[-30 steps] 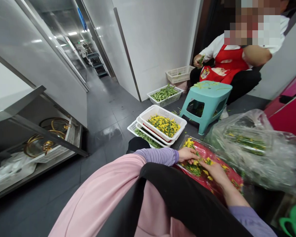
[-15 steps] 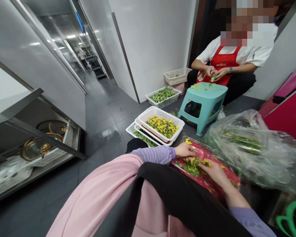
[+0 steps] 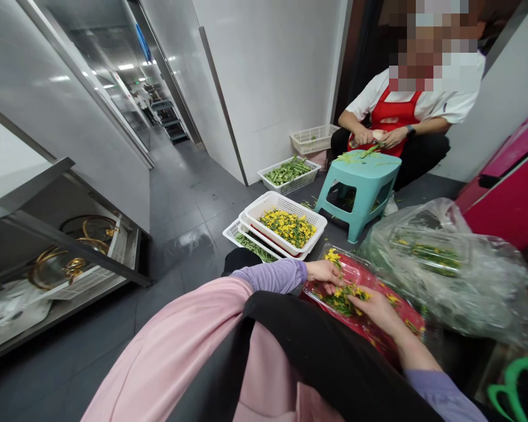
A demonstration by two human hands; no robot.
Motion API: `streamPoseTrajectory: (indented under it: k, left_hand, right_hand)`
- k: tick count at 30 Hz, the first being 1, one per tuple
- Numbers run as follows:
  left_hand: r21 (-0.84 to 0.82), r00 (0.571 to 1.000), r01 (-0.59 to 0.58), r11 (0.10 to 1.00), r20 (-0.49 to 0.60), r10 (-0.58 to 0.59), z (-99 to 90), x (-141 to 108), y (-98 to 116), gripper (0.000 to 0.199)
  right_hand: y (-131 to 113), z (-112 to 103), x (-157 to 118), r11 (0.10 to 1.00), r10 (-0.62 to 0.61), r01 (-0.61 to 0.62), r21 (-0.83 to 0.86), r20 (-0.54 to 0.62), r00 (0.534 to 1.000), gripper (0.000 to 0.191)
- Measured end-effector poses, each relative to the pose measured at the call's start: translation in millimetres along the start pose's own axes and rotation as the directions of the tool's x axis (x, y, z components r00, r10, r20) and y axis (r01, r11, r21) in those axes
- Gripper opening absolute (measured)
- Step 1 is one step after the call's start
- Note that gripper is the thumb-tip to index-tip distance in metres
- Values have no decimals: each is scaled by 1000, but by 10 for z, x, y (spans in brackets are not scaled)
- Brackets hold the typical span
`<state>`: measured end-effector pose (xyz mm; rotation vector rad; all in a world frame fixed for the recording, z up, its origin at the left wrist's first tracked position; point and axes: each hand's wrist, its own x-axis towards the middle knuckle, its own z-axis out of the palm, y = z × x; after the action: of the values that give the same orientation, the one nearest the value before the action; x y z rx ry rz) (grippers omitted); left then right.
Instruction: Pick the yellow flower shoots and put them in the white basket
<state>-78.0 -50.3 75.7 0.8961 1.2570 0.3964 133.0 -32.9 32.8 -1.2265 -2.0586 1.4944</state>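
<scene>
A red tray inside clear plastic lies before my lap, with yellow-flowered green stems heaped at its near left part. My left hand is closed on yellow flowers at the tray's left side. Close by on the right, my right hand has its fingers pinched on flower stems at the edge of the heap. Loose flowers are scattered over the right part of the tray. Left of the tray, a white basket holding cut yellow flowers and green pieces rests on other stacked baskets.
A person in a red apron crouches behind a turquoise stool, peeling a green stalk. White baskets stand by the wall. Clear plastic bags lie at right, near a green handle. A metal shelf stands at left.
My right hand has moved slightly left and down toward my left hand, over the heap. The other person's hands have lowered toward the stool.
</scene>
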Motion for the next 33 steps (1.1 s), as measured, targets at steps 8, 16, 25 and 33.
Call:
streamPoseTrajectory:
  k: [8,16,25,33]
  left_hand:
    - [-78,927,-115,990,-367,79,394,94,-63,30]
    - [-198,924,-186,962,-368,103,574,0,67,19]
    - [258,968,-171,951,-134,211,232,117,253,24]
    - [99,981,-172,980,-70,179,132,228,299,27]
  right_hand:
    - [-144,119,-101,915,170,-168,368,29,985,54]
    - [-193,53,-21,974,169,-144,174,-142,975,41]
    - [-125,-144,65,997,52,-45,57,-132,990,30]
    - [-118,-337,2,910,139,-73,408,-135,981,31]
